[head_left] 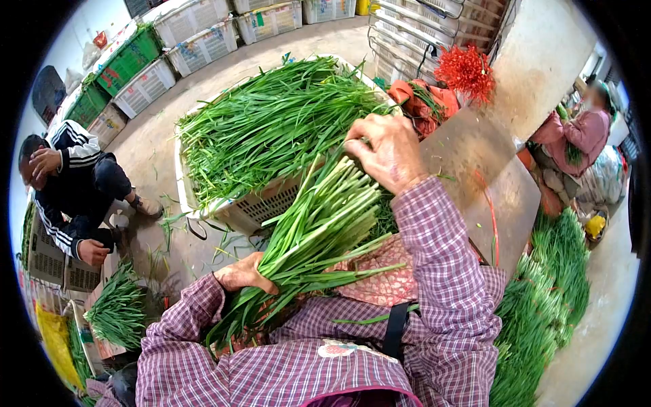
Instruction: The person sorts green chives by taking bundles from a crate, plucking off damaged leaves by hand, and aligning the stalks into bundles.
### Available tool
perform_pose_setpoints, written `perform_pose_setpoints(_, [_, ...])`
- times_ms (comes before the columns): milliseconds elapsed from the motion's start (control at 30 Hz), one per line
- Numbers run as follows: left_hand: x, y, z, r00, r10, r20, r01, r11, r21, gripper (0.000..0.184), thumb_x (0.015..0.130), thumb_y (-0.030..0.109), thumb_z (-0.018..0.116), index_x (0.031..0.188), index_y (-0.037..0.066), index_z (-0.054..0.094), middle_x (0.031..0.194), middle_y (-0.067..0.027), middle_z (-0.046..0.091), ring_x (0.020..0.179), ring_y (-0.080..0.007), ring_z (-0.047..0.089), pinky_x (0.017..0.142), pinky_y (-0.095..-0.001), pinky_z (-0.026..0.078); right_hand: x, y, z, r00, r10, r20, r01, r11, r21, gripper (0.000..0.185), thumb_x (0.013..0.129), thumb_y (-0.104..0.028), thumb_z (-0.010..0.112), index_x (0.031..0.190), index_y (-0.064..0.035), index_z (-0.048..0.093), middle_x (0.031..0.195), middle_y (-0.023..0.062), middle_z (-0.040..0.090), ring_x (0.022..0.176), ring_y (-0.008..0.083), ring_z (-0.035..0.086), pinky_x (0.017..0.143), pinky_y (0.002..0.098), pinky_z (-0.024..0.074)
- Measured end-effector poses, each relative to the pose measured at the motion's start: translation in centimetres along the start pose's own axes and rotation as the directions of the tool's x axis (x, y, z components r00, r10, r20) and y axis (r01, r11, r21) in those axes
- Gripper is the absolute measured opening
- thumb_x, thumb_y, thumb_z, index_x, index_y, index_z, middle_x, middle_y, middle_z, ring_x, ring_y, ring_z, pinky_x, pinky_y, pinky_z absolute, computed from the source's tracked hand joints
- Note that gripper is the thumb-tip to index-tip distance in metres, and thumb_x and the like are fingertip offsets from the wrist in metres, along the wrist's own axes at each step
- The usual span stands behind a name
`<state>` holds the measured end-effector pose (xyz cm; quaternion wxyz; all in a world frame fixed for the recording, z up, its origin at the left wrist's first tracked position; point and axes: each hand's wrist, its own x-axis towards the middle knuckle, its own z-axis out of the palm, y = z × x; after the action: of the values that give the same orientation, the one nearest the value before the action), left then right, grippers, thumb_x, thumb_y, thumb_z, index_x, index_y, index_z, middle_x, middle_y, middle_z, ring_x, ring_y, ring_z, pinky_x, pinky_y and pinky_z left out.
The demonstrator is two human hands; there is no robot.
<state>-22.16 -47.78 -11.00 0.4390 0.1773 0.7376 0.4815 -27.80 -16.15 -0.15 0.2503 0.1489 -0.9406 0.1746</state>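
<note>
A thick bunch of long green stalks (325, 217) lies across my lap, its pale ends pointing up and to the right. My left hand (245, 273) is wrapped round its leafy lower part. Above the pale ends is my right hand (386, 150), its fingers curled by the near right corner of a white basket (254, 207); what they pinch, if anything, is too small to make out. Loose green leaves (278, 125) heap up in that basket, just beyond the bunch.
A low board (498, 197) with a red strip stands at right, beside piled greens (542, 298). Red ties (464, 73) hang near stacked crates (413, 41). One person (74, 183) sits at left, another (580, 132) at far right. Crates (196, 51) line the wall.
</note>
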Motion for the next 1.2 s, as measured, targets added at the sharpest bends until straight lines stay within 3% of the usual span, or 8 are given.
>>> perform_pose_setpoints(67, [0.0, -0.2, -0.5, 0.994, -0.109, 0.023, 0.109, 0.994, 0.01, 0.077, 0.06, 0.008, 0.082, 0.13, 0.003, 0.049, 0.121, -0.0108, 0.06, 0.113, -0.0219, 0.053, 0.1, -0.0342, 0.039, -0.3, 1.5, -0.2, 0.997, -0.008, -0.075, 0.005, 0.999, -0.034, 0.012, 0.081, -0.025, 0.066, 0.08, -0.013, 0.067, 0.079, 0.0048, 0.064, 0.083, 0.0245, 0.061, 0.086, 0.0434, 0.0408])
perform_pose_setpoints(400, [0.0, 0.9, -0.1, 0.994, -0.088, 0.067, 0.09, 0.996, -0.028, 0.079, 0.061, 0.012, 0.083, 0.131, 0.004, 0.047, 0.117, -0.0087, 0.061, 0.108, -0.0196, 0.053, 0.099, -0.031, 0.038, -0.1, 4.5, -3.0, 0.934, -0.06, -0.353, 0.016, 0.992, -0.125, 0.01, 0.078, -0.021, 0.068, 0.08, -0.0128, 0.065, 0.081, 0.0051, 0.064, 0.082, 0.0256, 0.06, 0.08, 0.0403, 0.0433])
perform_pose_setpoints(567, [-0.6, -0.4, -0.5, 0.98, -0.199, 0.019, 0.197, 0.978, 0.065, 0.084, 0.061, 0.009, 0.083, 0.135, 0.004, 0.044, 0.124, -0.01, 0.057, 0.115, -0.0197, 0.049, 0.102, -0.0317, 0.036, -1.3, 10.7, -7.7, 0.82, 0.185, -0.542, -0.27, 0.959, -0.081, 0.011, 0.082, -0.018, 0.067, 0.089, -0.0094, 0.068, 0.09, 0.0064, 0.068, 0.08, 0.0217, 0.065, 0.072, 0.0346, 0.0503])
perform_pose_setpoints(633, [-0.9, -1.6, -0.6, 0.977, -0.215, 0.016, 0.215, 0.97, -0.115, 0.085, 0.063, 0.009, 0.081, 0.138, 0.005, 0.041, 0.126, -0.0101, 0.055, 0.118, -0.0206, 0.048, 0.103, -0.0333, 0.036, -2.3, 11.3, -8.8, 0.795, 0.187, -0.577, -0.29, 0.953, -0.091, 0.01, 0.083, -0.017, 0.066, 0.089, -0.0092, 0.068, 0.09, 0.0062, 0.068, 0.08, 0.0213, 0.065, 0.072, 0.0344, 0.0501])
perform_pose_setpoints(767, [-0.9, -2.8, -1.1, 0.99, -0.134, -0.044, 0.12, 0.965, -0.235, 0.088, 0.063, 0.003, 0.077, 0.14, 0.006, 0.036, 0.126, -0.0097, 0.055, 0.117, -0.021, 0.049, 0.102, -0.0347, 0.037, -5.1, 11.3, -7.9, 0.832, 0.19, -0.521, -0.303, 0.943, -0.14, 0.011, 0.083, -0.016, 0.065, 0.089, -0.0085, 0.068, 0.09, 0.0077, 0.067, 0.08, 0.0242, 0.065, 0.072, 0.0356, 0.0497])
perform_pose_setpoints(933, [-0.9, -3.4, -2.0, 0.976, -0.092, -0.199, -0.004, 0.9, -0.436, 0.087, 0.058, -0.001, 0.075, 0.137, 0.007, 0.04, 0.122, -0.0094, 0.056, 0.11, -0.0242, 0.054, 0.095, -0.0359, 0.044, -8.7, 9.1, -4.4, 0.969, 0.243, -0.052, -0.248, 0.962, -0.113, 0.017, 0.082, -0.022, 0.065, 0.092, -0.0083, 0.069, 0.085, 0.0111, 0.065, 0.08, 0.0297, 0.063, 0.072, 0.0405, 0.0495])
perform_pose_setpoints(1033, [-1.2, -3.3, -2.8, 0.967, -0.128, -0.221, -0.005, 0.856, -0.516, 0.085, 0.057, -0.002, 0.074, 0.135, 0.005, 0.041, 0.121, -0.0104, 0.056, 0.108, -0.0254, 0.055, 0.094, -0.0364, 0.046, -10.4, 7.5, -3.0, 0.931, 0.305, 0.199, -0.284, 0.95, -0.128, 0.024, 0.084, -0.029, 0.063, 0.095, -0.0098, 0.07, 0.088, 0.0119, 0.065, 0.084, 0.031, 0.063, 0.074, 0.0421, 0.05])
perform_pose_setpoints(1200, [-0.5, -3.8, -3.1, 0.971, -0.054, -0.233, -0.098, 0.8, -0.592, 0.075, 0.06, -0.003, 0.071, 0.13, 0.003, 0.046, 0.115, -0.0105, 0.059, 0.102, -0.0236, 0.058, 0.088, -0.0372, 0.051, -9.9, 5.6, -1.6, 0.943, 0.312, 0.112, -0.302, 0.948, -0.097, 0.026, 0.085, -0.032, 0.061, 0.094, -0.0096, 0.071, 0.085, 0.0135, 0.066, 0.08, 0.0325, 0.064, 0.07, 0.0432, 0.0499])
